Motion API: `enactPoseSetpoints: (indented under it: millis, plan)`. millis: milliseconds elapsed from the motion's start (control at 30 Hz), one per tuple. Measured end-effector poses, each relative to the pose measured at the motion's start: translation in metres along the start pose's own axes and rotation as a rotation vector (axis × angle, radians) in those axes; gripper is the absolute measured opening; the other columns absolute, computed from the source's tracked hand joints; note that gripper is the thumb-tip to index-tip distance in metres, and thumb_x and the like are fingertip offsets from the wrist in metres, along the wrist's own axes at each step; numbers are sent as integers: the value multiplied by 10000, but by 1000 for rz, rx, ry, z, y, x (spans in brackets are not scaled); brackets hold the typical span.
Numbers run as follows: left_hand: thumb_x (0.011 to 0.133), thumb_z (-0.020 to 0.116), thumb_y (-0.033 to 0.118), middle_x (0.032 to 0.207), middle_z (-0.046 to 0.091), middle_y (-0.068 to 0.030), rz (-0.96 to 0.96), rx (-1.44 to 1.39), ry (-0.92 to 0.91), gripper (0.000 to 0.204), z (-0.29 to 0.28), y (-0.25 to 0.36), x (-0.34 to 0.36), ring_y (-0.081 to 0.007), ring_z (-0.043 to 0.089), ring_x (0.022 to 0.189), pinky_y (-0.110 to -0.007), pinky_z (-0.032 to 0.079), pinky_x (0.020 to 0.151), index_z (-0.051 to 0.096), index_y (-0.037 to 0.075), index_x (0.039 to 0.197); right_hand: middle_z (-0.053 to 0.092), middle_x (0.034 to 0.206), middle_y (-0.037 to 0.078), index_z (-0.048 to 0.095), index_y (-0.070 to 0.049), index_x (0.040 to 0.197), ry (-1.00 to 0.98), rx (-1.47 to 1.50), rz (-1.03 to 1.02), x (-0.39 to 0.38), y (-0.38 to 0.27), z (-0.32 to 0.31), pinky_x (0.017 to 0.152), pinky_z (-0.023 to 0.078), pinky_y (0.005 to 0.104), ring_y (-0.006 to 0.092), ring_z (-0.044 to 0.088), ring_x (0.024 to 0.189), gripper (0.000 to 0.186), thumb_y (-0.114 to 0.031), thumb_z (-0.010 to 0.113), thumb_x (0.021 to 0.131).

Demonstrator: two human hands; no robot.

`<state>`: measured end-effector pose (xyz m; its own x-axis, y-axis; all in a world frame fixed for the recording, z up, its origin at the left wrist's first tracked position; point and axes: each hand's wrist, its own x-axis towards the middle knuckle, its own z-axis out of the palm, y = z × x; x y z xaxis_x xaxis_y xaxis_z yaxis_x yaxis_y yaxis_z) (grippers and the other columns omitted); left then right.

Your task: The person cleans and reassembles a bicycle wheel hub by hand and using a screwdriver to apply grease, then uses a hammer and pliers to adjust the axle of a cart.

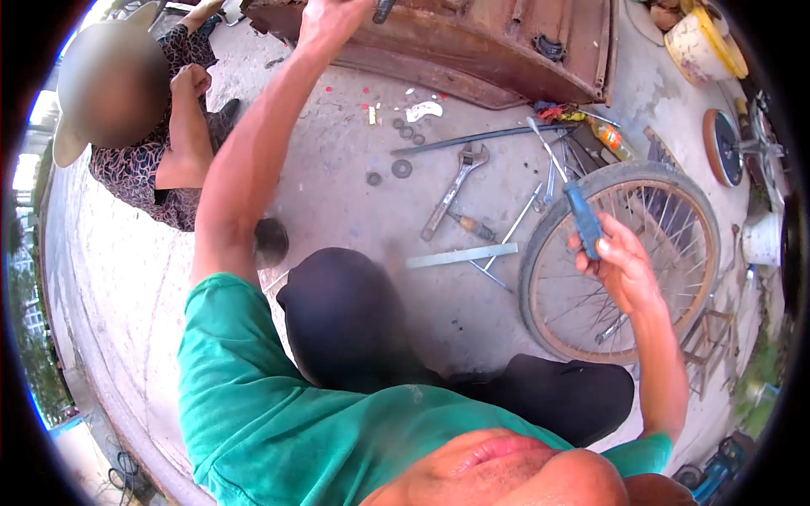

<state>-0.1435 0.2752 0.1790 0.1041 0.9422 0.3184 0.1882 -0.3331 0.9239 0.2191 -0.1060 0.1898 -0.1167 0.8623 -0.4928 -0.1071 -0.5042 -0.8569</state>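
Observation:
My right hand is closed round the blue handle of a screwdriver, its metal shaft pointing up and away over the bicycle wheel. At the top edge my left hand reaches to a rusty brown metal box or cart body. Its fingers are cut off by the picture's edge, and a dark, short object shows beside it; whether I hold that cannot be seen. On the concrete between my hands lie an adjustable wrench, a second screwdriver and a flat pale metal strip.
Several round washers and a long dark bar lie before the box. An orange bottle is beyond the wheel. A yellow-rimmed bucket stands far right. Another person in a hat and patterned shirt crouches at left.

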Motion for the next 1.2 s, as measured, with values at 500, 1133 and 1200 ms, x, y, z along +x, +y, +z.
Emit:
enactPoseSetpoints:
  millis: [500, 1133, 1200]
  plan:
    - [791, 742, 611, 1064, 750, -241, -194, 890, -11, 720, 29, 38, 69, -355, 735, 1033, -449, 575, 881, 742, -34, 1110, 695, 1082, 129, 488, 16, 1417, 4, 61, -1, -23, 27, 22, 753, 519, 292, 158, 643, 796, 721, -386, 747, 878]
    - [900, 780, 387, 802, 678, -95, -368, 418, -174, 398, 32, -16, 108, -235, 618, 656, -435, 474, 562, 731, -6, 938, 700, 1114, 152, 484, 58, 1437, -25, 22, -43, -20, 24, 20, 790, 532, 299, 152, 647, 809, 633, -234, 657, 902]
    - [898, 778, 395, 830, 683, -102, -340, 441, -188, 409, 47, -14, 105, -241, 624, 689, -436, 479, 588, 731, -7, 959, 700, 1115, 152, 486, 57, 1435, 5, 21, -32, -21, 27, 16, 792, 532, 297, 149, 646, 808, 639, -250, 660, 902]
